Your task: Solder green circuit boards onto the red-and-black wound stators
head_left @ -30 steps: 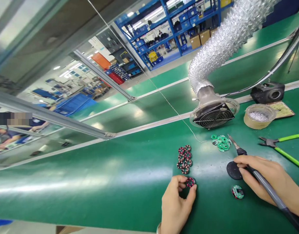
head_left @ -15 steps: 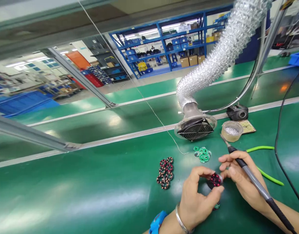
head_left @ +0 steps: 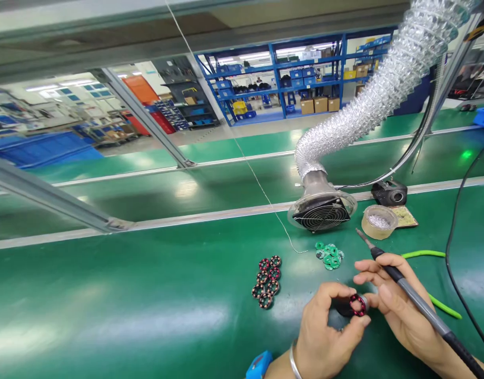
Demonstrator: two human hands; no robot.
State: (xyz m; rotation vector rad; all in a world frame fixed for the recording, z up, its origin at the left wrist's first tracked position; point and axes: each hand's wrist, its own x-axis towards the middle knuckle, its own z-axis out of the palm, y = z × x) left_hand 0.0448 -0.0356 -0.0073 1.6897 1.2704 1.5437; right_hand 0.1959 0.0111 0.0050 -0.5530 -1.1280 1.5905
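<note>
My left hand (head_left: 331, 331) pinches a small motor stator (head_left: 357, 305) with red windings between thumb and fingers; its open centre faces me. My right hand (head_left: 403, 310) holds a soldering iron (head_left: 415, 300) like a pen, its tip pointing up and left, away from the stator. Fingertips of that hand reach the stator's right side; whether they grip it too I cannot tell. A dark piece partly shows behind my left fingers. Left of the hands, several similar stators (head_left: 273, 274) lie in two columns. Beyond the hands is a loose pile of green ring-shaped circuit boards (head_left: 331, 258).
A thin wire of solder (head_left: 279, 218) hangs down to the bench (head_left: 147, 295). Behind the boards stands a fume extractor (head_left: 323, 216) on a silver duct. Nearby are a round tub (head_left: 379, 222), a black holder (head_left: 389, 193), green-handled pliers (head_left: 423, 254) and a black cable (head_left: 451, 221).
The stator in my left hand has turned, and its open centre now shows. Both hands sit slightly lower and further right in view, and the camera has shifted a little.
</note>
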